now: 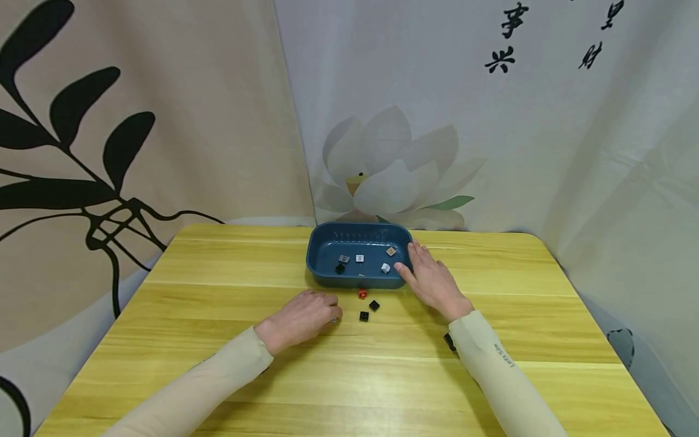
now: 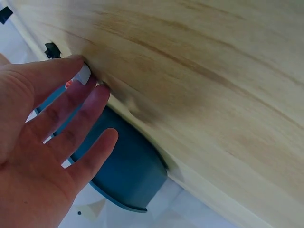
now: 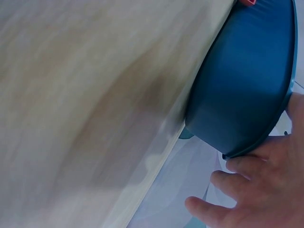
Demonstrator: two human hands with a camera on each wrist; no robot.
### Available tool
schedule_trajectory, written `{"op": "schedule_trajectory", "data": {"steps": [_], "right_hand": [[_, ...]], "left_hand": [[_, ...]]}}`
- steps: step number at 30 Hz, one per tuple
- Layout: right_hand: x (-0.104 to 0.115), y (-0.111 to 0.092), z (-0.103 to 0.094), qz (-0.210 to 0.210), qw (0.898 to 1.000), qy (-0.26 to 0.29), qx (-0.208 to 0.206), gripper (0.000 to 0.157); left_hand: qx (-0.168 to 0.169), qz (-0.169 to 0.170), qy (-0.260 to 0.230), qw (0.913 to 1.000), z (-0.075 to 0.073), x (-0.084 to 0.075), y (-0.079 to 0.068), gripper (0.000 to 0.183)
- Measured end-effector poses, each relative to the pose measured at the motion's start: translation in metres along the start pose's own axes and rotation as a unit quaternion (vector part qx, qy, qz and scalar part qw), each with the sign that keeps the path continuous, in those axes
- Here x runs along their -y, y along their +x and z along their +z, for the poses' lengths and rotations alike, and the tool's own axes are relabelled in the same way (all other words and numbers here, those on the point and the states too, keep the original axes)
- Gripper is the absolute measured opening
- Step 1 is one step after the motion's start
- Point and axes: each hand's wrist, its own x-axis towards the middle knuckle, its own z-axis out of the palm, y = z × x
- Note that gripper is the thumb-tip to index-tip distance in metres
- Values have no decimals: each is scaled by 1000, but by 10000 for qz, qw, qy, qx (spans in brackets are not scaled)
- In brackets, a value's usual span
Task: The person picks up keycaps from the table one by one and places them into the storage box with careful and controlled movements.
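Between thumb and index finger, my left hand (image 1: 300, 318) pinches a small white keycap (image 2: 83, 74) just above the table, left of the loose keycaps. Its other fingers are spread apart in the left wrist view. My right hand (image 1: 435, 282) holds the right end of a blue plastic tray (image 1: 349, 283), thumb at the rim and fingers along the outside. Inside the tray lie several keycaps, among them a white keycap (image 1: 359, 258), a beige keycap (image 1: 391, 250) and a black keycap (image 1: 340, 268).
In front of the tray, a red keycap (image 1: 363, 294) and two black keycaps, one nearer (image 1: 364, 316) and one farther (image 1: 374, 305), lie on the wooden table (image 1: 382, 388). Behind the table hangs a printed curtain (image 1: 229, 121).
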Motion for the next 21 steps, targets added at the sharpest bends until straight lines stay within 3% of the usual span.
{"op": "schedule_trajectory", "data": {"steps": [8,16,21], "right_hand": [[-1,0,1,-69,10000,-36,-31,80],[0,-1,-1,-74,10000,8,4,79],[0,0,0,-99,10000,1,-10,80]], "left_hand": [[-418,65,54,9991,-4,-1,3,11],[-1126,23,159,9935,-26,0,12,13],[-1294,-161,43,9914,-38,3,17,16]]}}
